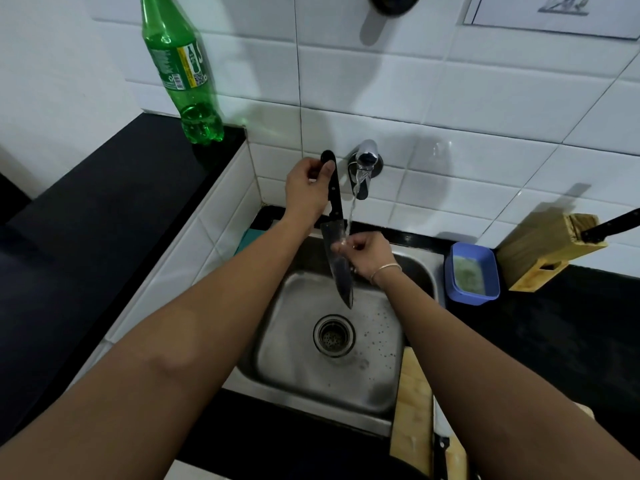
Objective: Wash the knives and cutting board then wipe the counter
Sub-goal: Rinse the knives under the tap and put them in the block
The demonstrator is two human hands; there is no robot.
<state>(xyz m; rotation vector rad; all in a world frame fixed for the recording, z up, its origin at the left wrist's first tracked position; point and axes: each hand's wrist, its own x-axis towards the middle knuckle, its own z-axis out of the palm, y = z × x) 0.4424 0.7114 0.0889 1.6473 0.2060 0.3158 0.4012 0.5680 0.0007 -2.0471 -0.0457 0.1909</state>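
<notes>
My left hand (pixel 306 188) grips the black handle of a large chef's knife (pixel 337 258), held point-down over the steel sink (pixel 419 271). Water runs from the wall tap (pixel 365 161) onto the blade. My right hand (pixel 367 254) pinches the wet blade near its middle, under the stream. A wooden cutting board (pixel 412 403) lies on the counter at the sink's right edge, partly hidden by my right arm. Another black knife handle (pixel 441 448) shows on the board at the bottom.
A wooden knife block (pixel 540 251) with one black-handled knife (pixel 613 225) stands at the right on the black counter (pixel 554 334). A blue tub (pixel 472 268) sits beside the sink. A green plastic bottle (pixel 183 71) stands on the raised left ledge.
</notes>
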